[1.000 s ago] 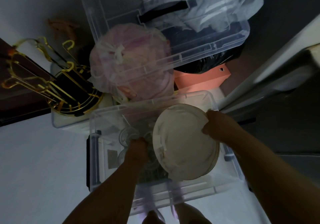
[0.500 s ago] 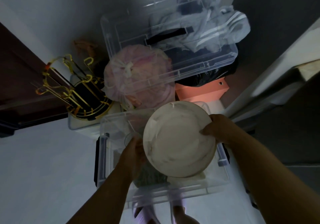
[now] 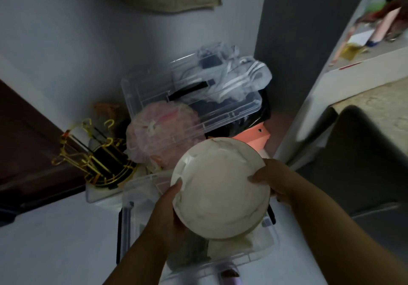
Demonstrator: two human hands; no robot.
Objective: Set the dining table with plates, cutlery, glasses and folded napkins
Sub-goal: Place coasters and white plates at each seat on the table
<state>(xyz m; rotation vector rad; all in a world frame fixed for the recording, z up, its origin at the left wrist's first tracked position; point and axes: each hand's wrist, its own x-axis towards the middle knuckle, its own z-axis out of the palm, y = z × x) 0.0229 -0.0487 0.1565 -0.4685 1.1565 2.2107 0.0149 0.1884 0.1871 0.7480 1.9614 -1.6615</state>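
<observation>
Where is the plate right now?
Head view, centre-right: the plate is held between the left hand and right hand, above the open clear bin.

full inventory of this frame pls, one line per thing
plates: one stack, count unclear, white, held over the open bin
open bin: 1, clear, on the floor under the plates
lidded bin: 1, clear, tilted behind, cloth inside
bag: 1, pink, tied, left of the lidded bin
rack: 1, gold wire, far left
box: 1, pink, behind the plates
counter: 1, speckled beige, right
left hand: 1, grips the plates' left edge
right hand: 1, grips the plates' right edge
</observation>
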